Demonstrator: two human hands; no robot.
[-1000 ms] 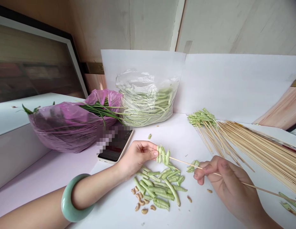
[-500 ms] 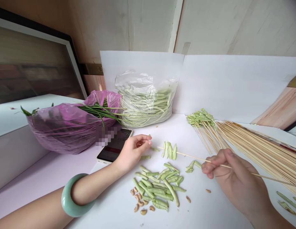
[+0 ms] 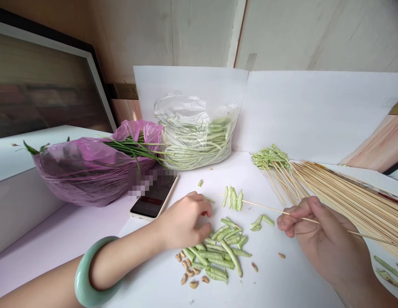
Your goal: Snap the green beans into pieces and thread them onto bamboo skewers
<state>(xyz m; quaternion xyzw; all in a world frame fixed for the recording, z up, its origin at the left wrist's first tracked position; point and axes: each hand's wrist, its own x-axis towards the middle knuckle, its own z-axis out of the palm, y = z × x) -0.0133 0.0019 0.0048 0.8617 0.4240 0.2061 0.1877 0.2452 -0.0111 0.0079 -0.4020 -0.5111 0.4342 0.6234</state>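
Pale green bean pieces [image 3: 234, 199] ride a skewer [image 3: 263, 206] beyond the bean pile [image 3: 216, 257], the right hand [image 3: 330, 244] gripping well behind, leaving the tip clear, the left hand [image 3: 186, 219] half-open at the pile's edge.

Lower left of frame: left forearm [image 3: 137, 239] bare to the frame edge. One bangle [image 3: 81, 278] worn around it: pale jade-green, smooth, glossy, thick and rounded in section, soft whitish highlight on its left side; far part hidden behind the arm. Left hand [image 3: 187, 220], mid-frame: bare. Right hand [image 3: 327, 244], lower right: bare, likewise right wrist [image 3: 362, 284]; thumbnail [image 3: 315, 200] short.
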